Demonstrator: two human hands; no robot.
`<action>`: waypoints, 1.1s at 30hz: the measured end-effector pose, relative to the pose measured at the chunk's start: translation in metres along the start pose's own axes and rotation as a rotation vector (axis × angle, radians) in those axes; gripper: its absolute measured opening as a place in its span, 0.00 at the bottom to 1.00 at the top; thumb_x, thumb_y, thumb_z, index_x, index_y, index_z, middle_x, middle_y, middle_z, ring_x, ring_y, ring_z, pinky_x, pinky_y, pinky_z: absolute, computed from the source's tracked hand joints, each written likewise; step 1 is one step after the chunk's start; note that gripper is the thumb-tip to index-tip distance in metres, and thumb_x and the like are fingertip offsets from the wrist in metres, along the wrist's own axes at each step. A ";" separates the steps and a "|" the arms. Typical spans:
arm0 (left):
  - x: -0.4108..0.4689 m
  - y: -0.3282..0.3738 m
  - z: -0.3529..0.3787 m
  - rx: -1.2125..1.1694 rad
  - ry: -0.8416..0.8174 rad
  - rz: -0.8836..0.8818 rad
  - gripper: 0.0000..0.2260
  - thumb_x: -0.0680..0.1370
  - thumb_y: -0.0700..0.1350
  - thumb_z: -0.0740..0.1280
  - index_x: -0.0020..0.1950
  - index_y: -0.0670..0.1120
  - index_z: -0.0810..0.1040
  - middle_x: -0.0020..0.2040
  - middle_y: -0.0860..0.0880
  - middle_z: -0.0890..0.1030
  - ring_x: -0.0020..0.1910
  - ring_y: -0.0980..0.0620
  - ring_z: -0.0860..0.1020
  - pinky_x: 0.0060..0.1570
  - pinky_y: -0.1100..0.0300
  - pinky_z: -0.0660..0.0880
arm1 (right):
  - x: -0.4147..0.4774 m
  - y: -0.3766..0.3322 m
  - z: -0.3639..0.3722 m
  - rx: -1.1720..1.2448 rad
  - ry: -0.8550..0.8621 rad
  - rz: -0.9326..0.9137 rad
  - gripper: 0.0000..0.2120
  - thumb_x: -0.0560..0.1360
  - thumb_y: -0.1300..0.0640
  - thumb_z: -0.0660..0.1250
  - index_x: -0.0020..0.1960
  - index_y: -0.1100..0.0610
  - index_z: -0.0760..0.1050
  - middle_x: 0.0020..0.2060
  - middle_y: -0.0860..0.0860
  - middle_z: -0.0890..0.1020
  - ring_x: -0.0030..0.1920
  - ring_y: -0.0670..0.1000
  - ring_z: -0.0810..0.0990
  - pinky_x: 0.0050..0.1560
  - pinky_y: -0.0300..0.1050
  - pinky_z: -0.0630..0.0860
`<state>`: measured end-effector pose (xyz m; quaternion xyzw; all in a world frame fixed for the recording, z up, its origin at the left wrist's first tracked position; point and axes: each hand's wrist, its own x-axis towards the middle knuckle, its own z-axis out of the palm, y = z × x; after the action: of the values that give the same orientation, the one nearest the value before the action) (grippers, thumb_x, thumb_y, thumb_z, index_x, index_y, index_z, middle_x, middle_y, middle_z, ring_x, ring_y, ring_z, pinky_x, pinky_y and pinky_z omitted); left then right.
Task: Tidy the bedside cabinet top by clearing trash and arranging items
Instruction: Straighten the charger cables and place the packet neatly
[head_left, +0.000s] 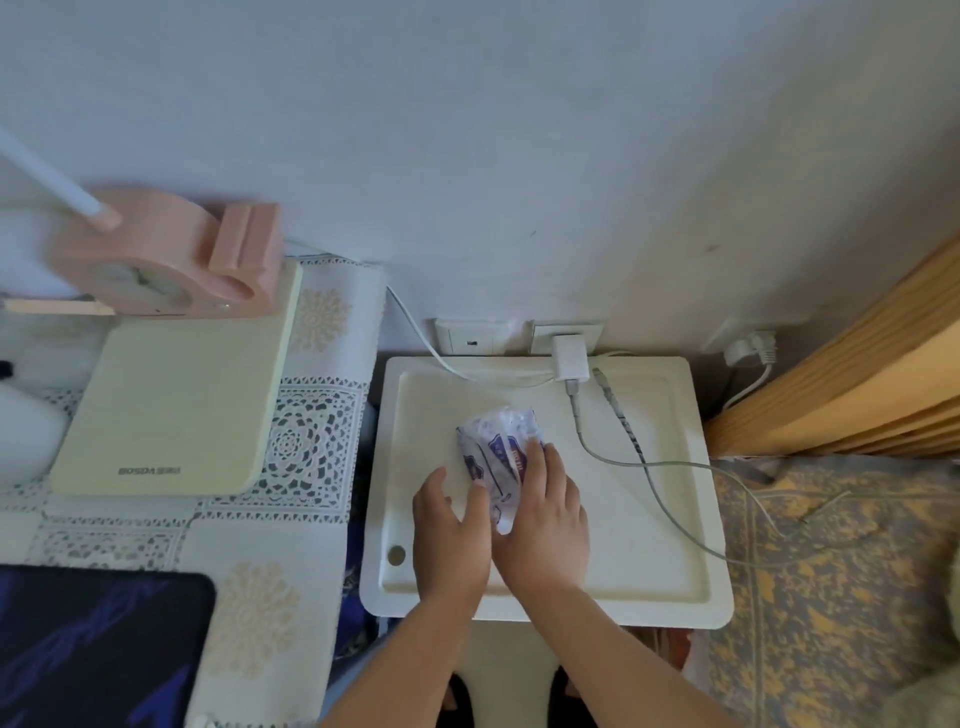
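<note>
A crumpled white and purple plastic wrapper (496, 447) lies on the white bedside cabinet top (649, 545), near its middle. My right hand (545, 514) rests on the wrapper's near right side with fingers curled over it. My left hand (452, 525) touches the wrapper's left edge, thumb spread out. A white charger (570, 357) sits plugged in at the cabinet's back edge, and two grey cables (613, 457) trail from there across the top and off to the right. A small round knob or hole (396, 554) shows at the tray's front left corner.
To the left stands a table with a lace cloth (306, 441), a cream rectangular device (176, 410), a pink lamp base (171, 254) and a dark mouse pad (93, 644). A bed with a yellow-grey cover (841, 597) and a wooden frame (857, 374) lies to the right.
</note>
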<state>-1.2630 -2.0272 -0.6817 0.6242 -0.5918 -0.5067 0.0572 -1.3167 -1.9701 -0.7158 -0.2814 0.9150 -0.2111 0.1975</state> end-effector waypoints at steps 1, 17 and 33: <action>0.002 0.001 -0.002 -0.032 0.010 -0.017 0.22 0.78 0.50 0.59 0.72 0.50 0.63 0.71 0.51 0.67 0.67 0.52 0.69 0.53 0.60 0.59 | 0.004 -0.003 -0.003 0.001 0.000 -0.020 0.41 0.70 0.42 0.65 0.75 0.55 0.50 0.75 0.53 0.58 0.70 0.55 0.64 0.66 0.50 0.67; 0.039 0.008 -0.020 -0.197 0.305 0.021 0.24 0.78 0.46 0.62 0.73 0.47 0.60 0.71 0.45 0.68 0.65 0.49 0.71 0.61 0.52 0.70 | 0.078 -0.030 -0.006 -0.101 -0.032 -0.225 0.39 0.72 0.63 0.65 0.75 0.48 0.48 0.75 0.52 0.51 0.74 0.56 0.50 0.63 0.51 0.71; 0.073 0.011 -0.016 -0.103 0.123 0.130 0.27 0.75 0.43 0.61 0.74 0.51 0.62 0.73 0.50 0.67 0.71 0.49 0.66 0.68 0.54 0.65 | 0.063 -0.029 0.003 0.262 -0.186 -0.118 0.41 0.74 0.59 0.63 0.75 0.45 0.38 0.74 0.47 0.59 0.66 0.51 0.71 0.53 0.43 0.73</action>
<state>-1.2752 -2.0966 -0.7079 0.6106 -0.5996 -0.4925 0.1584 -1.3508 -2.0303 -0.7193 -0.3248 0.8394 -0.3128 0.3035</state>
